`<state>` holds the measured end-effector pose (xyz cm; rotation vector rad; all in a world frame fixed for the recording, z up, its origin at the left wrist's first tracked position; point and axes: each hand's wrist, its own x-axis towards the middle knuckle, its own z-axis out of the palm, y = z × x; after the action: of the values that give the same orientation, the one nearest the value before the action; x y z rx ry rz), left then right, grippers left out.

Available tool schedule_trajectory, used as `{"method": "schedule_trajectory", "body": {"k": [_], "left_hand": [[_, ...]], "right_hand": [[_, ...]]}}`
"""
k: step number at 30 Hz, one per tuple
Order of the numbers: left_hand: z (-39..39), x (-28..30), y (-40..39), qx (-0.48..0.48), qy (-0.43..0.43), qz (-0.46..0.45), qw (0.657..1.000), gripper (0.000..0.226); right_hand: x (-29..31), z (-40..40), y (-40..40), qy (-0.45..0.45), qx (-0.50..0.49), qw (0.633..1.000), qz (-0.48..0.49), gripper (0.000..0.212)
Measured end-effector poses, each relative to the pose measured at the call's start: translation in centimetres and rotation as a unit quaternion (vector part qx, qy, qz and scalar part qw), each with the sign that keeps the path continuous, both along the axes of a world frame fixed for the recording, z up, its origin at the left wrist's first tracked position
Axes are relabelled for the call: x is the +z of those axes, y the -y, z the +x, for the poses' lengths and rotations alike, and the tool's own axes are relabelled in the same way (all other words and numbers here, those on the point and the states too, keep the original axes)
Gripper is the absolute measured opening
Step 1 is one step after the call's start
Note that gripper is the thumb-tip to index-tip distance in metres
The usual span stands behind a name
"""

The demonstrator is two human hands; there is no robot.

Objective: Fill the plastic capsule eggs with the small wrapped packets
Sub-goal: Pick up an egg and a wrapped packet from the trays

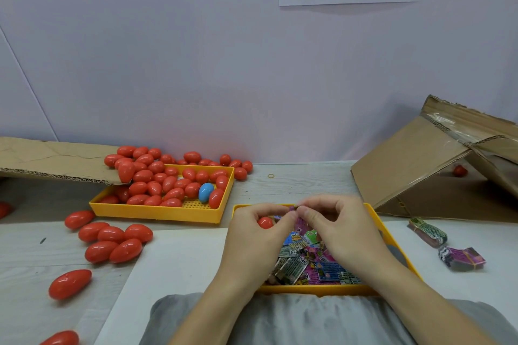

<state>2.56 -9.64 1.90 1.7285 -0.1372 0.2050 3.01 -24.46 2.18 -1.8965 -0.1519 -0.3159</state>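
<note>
Fingers (291, 215) of both hands pinch one packet (295, 208) above the packet-filled yellow tray (392, 241); red eggs (157, 185) fill another.

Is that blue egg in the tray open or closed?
Closed: the blue egg shows as one whole shell, lying among red eggs in the yellow tray.

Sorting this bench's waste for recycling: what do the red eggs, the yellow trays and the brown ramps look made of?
Red eggs: likely hard plastic, with glossy highlights. Yellow trays: apparently moulded plastic, matte, with a perforated floor. Brown ramps: corrugated cardboard, fluting visible along torn edges, partly covered with shiny clear tape.
</note>
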Motion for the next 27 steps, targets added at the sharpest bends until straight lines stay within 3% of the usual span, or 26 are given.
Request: {"method": "schedule_trajectory", "body": {"k": [4,12,16,20,27], "left_hand": [[0.1,-0.2,-0.1,0.023,0.015,0.028,0.999,0.02],[-0.1,0.1,-0.1,0.03,0.008,-0.005,0.999,0.014],[0.1,-0.1,-0.2,0.022,-0.021,-0.039,0.999,0.014],[0.4,-0.2,-0.3,0.016,-0.05,-0.067,0.996,0.014],[0.4,-0.3,-0.4,0.021,-0.051,-0.085,0.995,0.013]], "right_hand": [[0.0,-0.1,0.0,-0.008,-0.004,1.0,0.022,0.005],[0.2,-0.1,0.4,-0.022,-0.004,0.999,0.037,0.013],[0.6,-0.2,0.6,-0.073,0.029,0.994,0.076,0.01],[1.0,-0.2,0.9,-0.146,0.078,0.979,0.122,0.031],[1.3,-0.4,1.5,-0.207,0.141,0.957,0.145,0.021]]}}
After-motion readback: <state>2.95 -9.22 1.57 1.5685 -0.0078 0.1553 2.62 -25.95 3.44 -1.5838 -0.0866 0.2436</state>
